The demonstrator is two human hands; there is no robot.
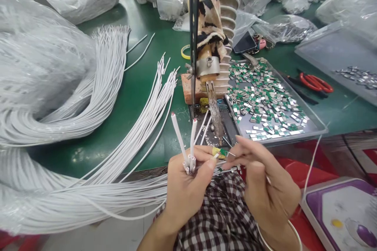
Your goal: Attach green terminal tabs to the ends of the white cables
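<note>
My left grip [188, 188] is clamped round a bunch of smooth, round white cables [191, 141]. A small flat green board [223, 152] sits at its thumb tip. My right grip [262, 192] pinches the board's far edge, just below the crusted iron tip [216, 121].

Hands: counted two, the left hand [185, 188] and the right hand [265, 188].
Held: counted about five cables [189, 161] in the left hand, plus one small green board [223, 152].
Trays: counted two, the near tray [312, 126] and the far tray [324, 49].
In the near tray: lost count of the loose boards [265, 102].
Tools: counted one soldering iron [214, 111], one pair of red-handled cutters [316, 83].
Oddments: counted one phone [244, 42], one tape roll [185, 51].
</note>
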